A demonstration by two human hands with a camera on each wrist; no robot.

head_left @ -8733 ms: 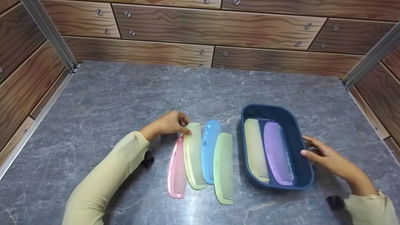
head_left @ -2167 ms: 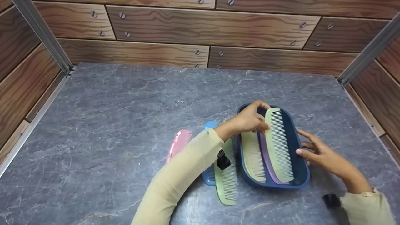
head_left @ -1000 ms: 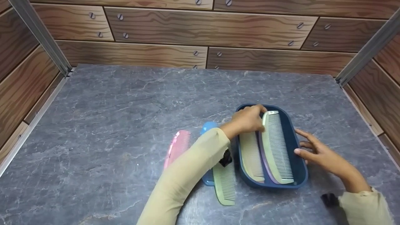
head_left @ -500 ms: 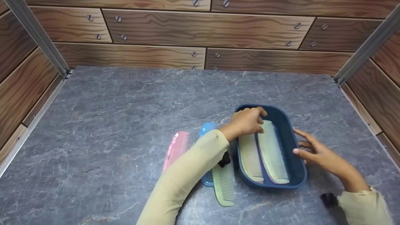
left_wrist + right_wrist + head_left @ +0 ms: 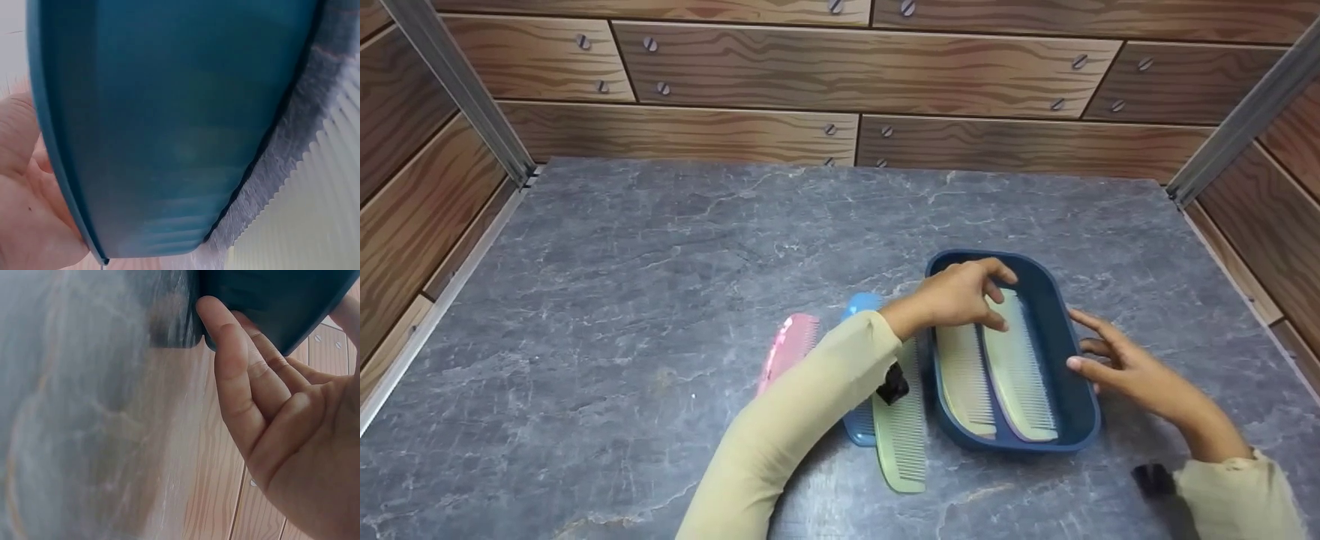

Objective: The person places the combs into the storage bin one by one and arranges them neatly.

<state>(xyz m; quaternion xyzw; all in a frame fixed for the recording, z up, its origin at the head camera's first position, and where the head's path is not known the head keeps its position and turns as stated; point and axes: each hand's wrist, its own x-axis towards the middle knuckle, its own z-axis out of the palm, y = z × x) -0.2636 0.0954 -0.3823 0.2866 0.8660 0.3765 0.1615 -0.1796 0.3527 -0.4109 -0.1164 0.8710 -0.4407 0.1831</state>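
Note:
My left hand (image 5: 960, 296) hovers over the navy plastic box (image 5: 1084, 442), thumb and fingers spread with nothing between them. Just under its fingertips a pale yellow-green comb (image 5: 1020, 375) lies in the box, covering most of a purple comb whose edge peeks out at the left. Beside it, along the box's left wall, is a pale yellow comb (image 5: 966, 382), its upper end hidden by my hand. My right hand (image 5: 1132, 375) rests against the box's right side, thumb at the rim; in the right wrist view its fingers (image 5: 233, 365) touch the outer wall, loosely extended.
Left of the box, a light green comb (image 5: 901, 450), a blue comb (image 5: 860, 427) and a pink comb (image 5: 791, 345) lie on the grey marbled table (image 5: 660, 247), partly hidden by my left sleeve. Wood-patterned panels (image 5: 735, 67) stand around the table.
My left hand has carried the pale yellow-green comb from the table row into the box, laid it over the purple comb, and let go. The right hand has stayed at the box's side.

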